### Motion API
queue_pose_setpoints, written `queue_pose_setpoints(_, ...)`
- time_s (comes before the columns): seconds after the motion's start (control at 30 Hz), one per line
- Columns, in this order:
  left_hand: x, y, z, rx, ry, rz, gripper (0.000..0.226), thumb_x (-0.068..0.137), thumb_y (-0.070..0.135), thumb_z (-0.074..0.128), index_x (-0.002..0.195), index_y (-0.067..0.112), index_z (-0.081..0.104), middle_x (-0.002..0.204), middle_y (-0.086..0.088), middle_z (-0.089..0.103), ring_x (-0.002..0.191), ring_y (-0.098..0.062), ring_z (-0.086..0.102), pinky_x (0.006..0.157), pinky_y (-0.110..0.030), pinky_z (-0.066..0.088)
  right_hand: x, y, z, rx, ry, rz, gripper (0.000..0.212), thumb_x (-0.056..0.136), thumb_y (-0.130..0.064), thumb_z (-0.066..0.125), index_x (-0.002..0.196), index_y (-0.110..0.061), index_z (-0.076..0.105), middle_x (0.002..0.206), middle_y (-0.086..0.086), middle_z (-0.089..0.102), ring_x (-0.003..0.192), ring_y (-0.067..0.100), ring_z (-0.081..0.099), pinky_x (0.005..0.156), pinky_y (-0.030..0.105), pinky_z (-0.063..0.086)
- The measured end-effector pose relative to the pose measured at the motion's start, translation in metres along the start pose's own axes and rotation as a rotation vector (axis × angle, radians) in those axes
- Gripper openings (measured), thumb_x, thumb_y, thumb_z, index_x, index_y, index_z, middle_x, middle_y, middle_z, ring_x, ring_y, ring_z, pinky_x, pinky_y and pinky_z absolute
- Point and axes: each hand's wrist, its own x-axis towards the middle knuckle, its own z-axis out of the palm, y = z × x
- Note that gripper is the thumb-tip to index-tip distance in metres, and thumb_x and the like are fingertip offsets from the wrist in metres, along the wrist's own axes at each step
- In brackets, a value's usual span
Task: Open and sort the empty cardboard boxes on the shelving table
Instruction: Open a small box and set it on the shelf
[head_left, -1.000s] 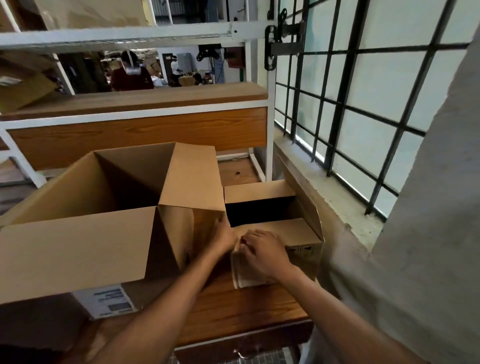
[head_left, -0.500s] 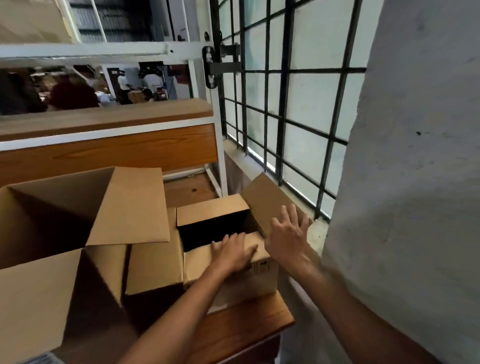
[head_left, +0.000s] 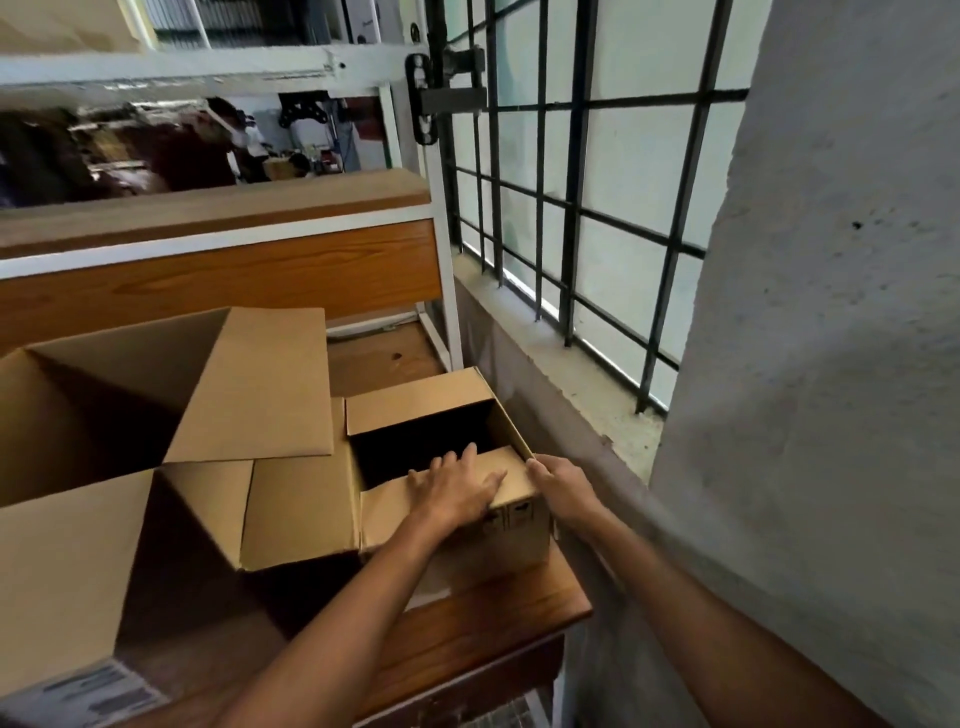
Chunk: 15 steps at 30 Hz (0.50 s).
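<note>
A small open cardboard box (head_left: 415, 401) stands at the right end of the wooden shelving table (head_left: 470, 626); its inside is dark. My left hand (head_left: 453, 492) lies flat on its near flap, fingers spread. My right hand (head_left: 563, 492) clasps the box's near right corner, thumb on the top edge and fingers hidden down the outer side. A large open cardboard box (head_left: 249, 387) fills the left, with one flap lying over toward the small box.
A white-framed shelf with a wooden board (head_left: 218, 205) runs across the back. A barred window (head_left: 571, 208) and its sill lie to the right, and a grey wall (head_left: 831, 364) is close by. A white label (head_left: 88, 696) is on the large box.
The small box's right flap, standing up half a second ago, is now down at the side. My right hand dropped from that flap to the near right corner; my left hand stays on the near flap.
</note>
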Motion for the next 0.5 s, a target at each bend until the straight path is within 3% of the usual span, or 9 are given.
queue_pose_setpoints(0.13, 0.001, 0.002, -0.009, -0.01, 0.005, 0.001, 0.075, 0.09, 0.069, 0.036, 0.15, 0.024, 0.031, 0.149, -0.013, 0.041, 0.137, -0.033, 0.037, 0.113, -0.059, 0.017, 0.003, -0.002, -0.004, -0.146, -0.009, -0.001, 0.034, 0.101, -0.038, 0.041, 0.114, -0.023, 0.068, 0.099, 0.002, 0.07, 0.091, 0.021, 0.064, 0.084, 0.041, 0.052)
queue_pose_setpoints(0.27, -0.007, 0.006, -0.039, -0.046, 0.308, 0.116, 0.055, 0.092, 0.056, 0.047, 0.134, 0.02, 0.05, 0.13, -0.009, 0.053, 0.121, -0.029, 0.051, 0.109, -0.052, 0.03, -0.002, -0.011, -0.021, -0.247, 0.139, -0.052, 0.041, 0.101, -0.046, 0.039, 0.125, -0.023, 0.063, 0.118, 0.0, 0.066, 0.11, 0.023, 0.061, 0.089, 0.035, 0.047)
queue_pose_setpoints(0.33, -0.015, 0.014, -0.063, -0.143, 0.446, 0.19, 0.033, 0.096, 0.038, 0.045, 0.118, 0.017, 0.059, 0.112, -0.008, 0.062, 0.104, -0.028, 0.06, 0.089, -0.041, 0.044, -0.008, -0.025, -0.029, -0.105, 0.272, -0.13, 0.038, 0.102, -0.043, 0.039, 0.113, -0.02, 0.068, 0.109, 0.003, 0.069, 0.102, 0.025, 0.063, 0.082, 0.035, 0.045)
queue_pose_setpoints(0.4, -0.024, 0.025, -0.088, -0.233, 0.482, 0.22, 0.023, 0.096, 0.024, 0.043, 0.104, 0.014, 0.063, 0.096, -0.009, 0.066, 0.087, -0.028, 0.063, 0.07, -0.034, 0.043, -0.016, -0.044, -0.037, 0.23, 0.316, -0.161, 0.036, 0.102, -0.043, 0.04, 0.096, -0.021, 0.068, 0.096, 0.005, 0.071, 0.092, 0.028, 0.066, 0.08, 0.041, 0.051)
queue_pose_setpoints(0.47, -0.035, 0.036, -0.108, -0.223, 0.371, 0.23, 0.02, 0.095, 0.018, 0.048, 0.103, 0.012, 0.066, 0.091, -0.007, 0.065, 0.081, -0.023, 0.059, 0.066, -0.031, 0.04, -0.027, -0.062, -0.045, 0.572, 0.176, -0.072, 0.036, 0.102, -0.037, 0.043, 0.096, -0.015, 0.071, 0.096, 0.01, 0.073, 0.093, 0.03, 0.068, 0.08, 0.042, 0.054)
queue_pose_setpoints(0.5, -0.041, 0.041, -0.116, -0.212, 0.25, 0.248, 0.018, 0.094, 0.017, 0.053, 0.103, 0.011, 0.067, 0.09, -0.004, 0.065, 0.08, -0.02, 0.06, 0.065, -0.03, 0.042, -0.033, -0.068, -0.049, 0.62, 0.077, -0.029, 0.036, 0.102, -0.035, 0.046, 0.096, -0.011, 0.072, 0.094, 0.011, 0.073, 0.091, 0.028, 0.068, 0.079, 0.04, 0.053)
